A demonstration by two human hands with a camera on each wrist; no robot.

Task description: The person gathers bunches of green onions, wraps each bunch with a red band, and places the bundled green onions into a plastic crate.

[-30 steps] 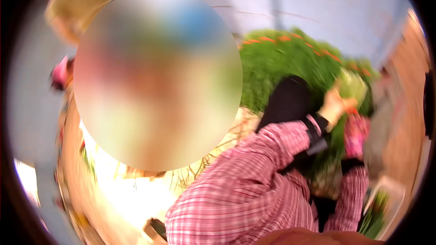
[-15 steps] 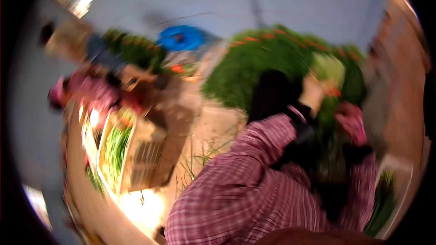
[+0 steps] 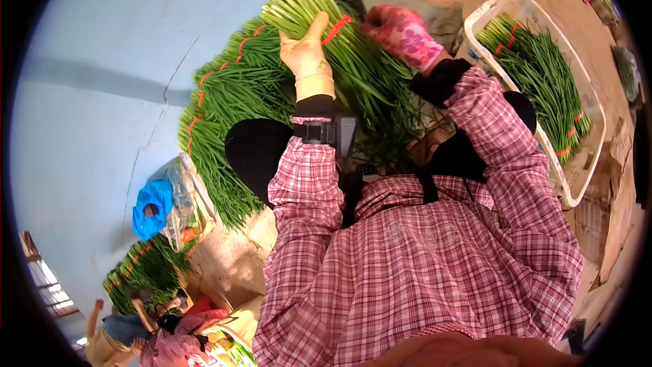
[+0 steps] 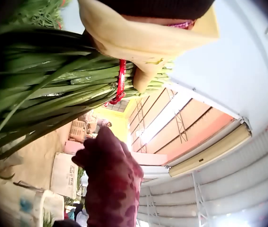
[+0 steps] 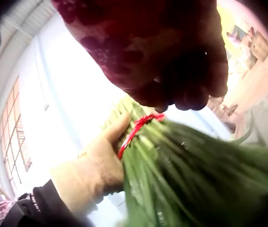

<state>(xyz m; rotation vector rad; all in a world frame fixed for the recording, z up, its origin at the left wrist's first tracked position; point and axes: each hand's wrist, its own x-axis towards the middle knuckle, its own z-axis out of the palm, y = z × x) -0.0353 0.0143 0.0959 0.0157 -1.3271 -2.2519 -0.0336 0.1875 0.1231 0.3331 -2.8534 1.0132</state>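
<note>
In a pale yellow glove, my left hand (image 3: 309,60) grips a bundle of long green stalks (image 3: 370,71) near its pale cut ends, thumb across the stalks beside a red tie (image 3: 337,29). The right wrist view shows the same grip, with the left hand (image 5: 94,165) round the bundle (image 5: 190,165). My right hand (image 3: 406,35), in a pink floral glove, is just right of the tie, apart from the bundle. Its fingers are curled in the right wrist view, where the hand (image 5: 153,52) is dark; nothing is visible in them.
A pile of red-tied green bundles (image 3: 231,102) lies to the left against a blue surface (image 3: 95,34). At right stands a white crate (image 3: 589,92) with more bundles. A blue object (image 3: 153,197) and other people (image 3: 173,346) are at lower left.
The head view has swung round, bringing the crate fully into view and shifting the other people to the lower left. My left hand still grips the bundle; my right hand is now beside the tie.
</note>
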